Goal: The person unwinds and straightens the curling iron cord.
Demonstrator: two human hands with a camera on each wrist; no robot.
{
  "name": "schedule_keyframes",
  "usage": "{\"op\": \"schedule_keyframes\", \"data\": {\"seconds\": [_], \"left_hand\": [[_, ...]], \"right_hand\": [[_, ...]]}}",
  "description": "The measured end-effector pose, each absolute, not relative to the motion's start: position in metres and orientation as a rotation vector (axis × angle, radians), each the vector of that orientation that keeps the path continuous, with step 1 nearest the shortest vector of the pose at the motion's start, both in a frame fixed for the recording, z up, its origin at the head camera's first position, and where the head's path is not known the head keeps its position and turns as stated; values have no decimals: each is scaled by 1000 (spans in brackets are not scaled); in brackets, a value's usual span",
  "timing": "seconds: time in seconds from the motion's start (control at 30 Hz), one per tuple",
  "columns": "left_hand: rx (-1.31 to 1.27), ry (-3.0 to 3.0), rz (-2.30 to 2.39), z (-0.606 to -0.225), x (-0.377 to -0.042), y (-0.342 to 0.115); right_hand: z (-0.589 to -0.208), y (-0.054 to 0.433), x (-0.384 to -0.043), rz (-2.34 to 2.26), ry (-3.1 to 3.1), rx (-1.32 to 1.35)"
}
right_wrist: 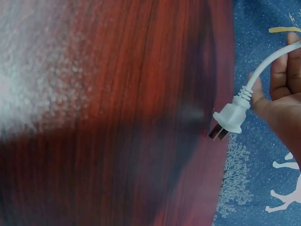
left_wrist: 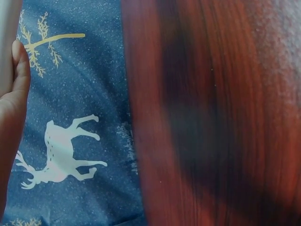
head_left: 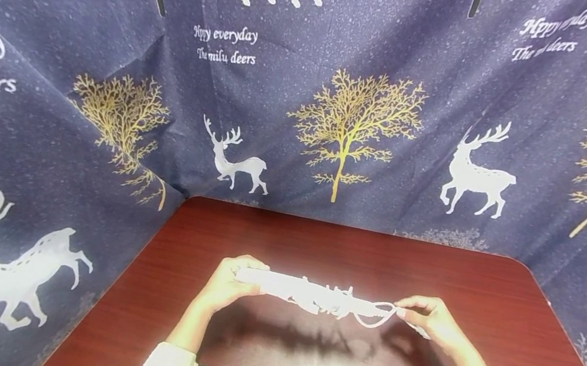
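Observation:
A long white power strip (head_left: 278,285), washed out by the light, is held level above the table. My left hand (head_left: 233,281) grips its left end; in the left wrist view only a sliver of the strip (left_wrist: 5,52) and part of the hand show. White cord (head_left: 372,322) is wound round the strip's right half and loops out from its right end. With thumb and fingers, my right hand (head_left: 433,323) pinches the cord. In the right wrist view a white plug (right_wrist: 233,117) with two flat prongs hangs from the cord beside that hand.
Beneath both hands lies a reddish-brown wood-grain table (head_left: 352,249), with a bright glare near its front. Dark blue cloth (head_left: 299,146) printed with white deer and yellow trees hangs behind and at the sides. Each wrist wears a dark strapped device.

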State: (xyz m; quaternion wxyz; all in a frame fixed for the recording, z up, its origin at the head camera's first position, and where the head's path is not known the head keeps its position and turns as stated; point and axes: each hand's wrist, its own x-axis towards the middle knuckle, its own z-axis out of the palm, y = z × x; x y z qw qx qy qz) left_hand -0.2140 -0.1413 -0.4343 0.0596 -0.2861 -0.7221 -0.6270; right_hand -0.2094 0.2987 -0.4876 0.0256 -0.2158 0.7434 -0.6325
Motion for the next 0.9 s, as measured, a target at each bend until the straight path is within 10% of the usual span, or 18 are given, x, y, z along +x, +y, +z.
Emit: {"op": "schedule_keyframes", "data": {"seconds": [0.67, 0.9], "left_hand": [[-872, -2152, -1938, -434, -212, -141], [-848, -2156, -1997, -436, -213, -141]], "right_hand": [[-492, 306, -240, -2176, 2155, -723], [-463, 294, -239, -1917, 2556, -362]]}}
